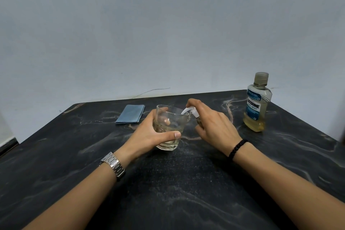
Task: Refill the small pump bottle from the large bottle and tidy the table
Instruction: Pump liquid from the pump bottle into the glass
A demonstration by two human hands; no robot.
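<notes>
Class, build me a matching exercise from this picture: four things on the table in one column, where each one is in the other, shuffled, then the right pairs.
Things
1. glass
2. pump bottle
3. blue cloth
4. large bottle

Places
A. standing alone, capped, far right
B. gripped by the right hand
C. lying folded at the back left
D. gripped by the left hand

Pairs: 1-D, 2-B, 3-C, 4-A

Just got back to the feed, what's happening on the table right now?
The person's left hand grips a clear glass holding a little pale liquid. The right hand holds the small pump bottle, its white nozzle aimed over the glass rim. The large bottle stands capped at the right, a folded blue cloth behind.
</notes>
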